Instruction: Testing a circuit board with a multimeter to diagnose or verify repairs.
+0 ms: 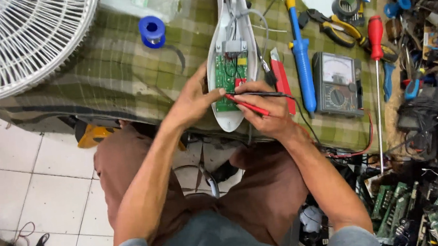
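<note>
While the right hand (pixel 267 111) was closed around two probes, a red probe (pixel 249 106) and a black probe (pixel 258 94), both tips were directed leftward onto the green circuit board (pixel 224 81). The probes were pinched between thumb and fingers, the black one lying above the red. The left hand (pixel 193 99) was seen resting against the left rim of the white casing (pixel 227 60), fingers curled loosely and one fingertip laid on the board's edge near the probe tips; nothing was gripped in it. The board was seated in the lower half of the opened casing, which lay lengthwise on the worktop (pixel 121 73), its rounded end overhanging the near edge above the person's lap. The worktop was covered by a green checked cloth.

Just right of the casing a red-handled cutter (pixel 281 79) was noted, then a blue desoldering pump (pixel 301 54), then an analogue multimeter (pixel 337 83) from which red and black leads ran. Further right a long red-handled screwdriver (pixel 377 74) and yellow-handled pliers (pixel 344 27) were recorded. A blue spool (pixel 152 30) lay left of the casing, well apart from it. A white fan guard (pixel 20 40) filled the upper left corner. Loose green boards (pixel 397 208) were stacked at lower right.
</note>
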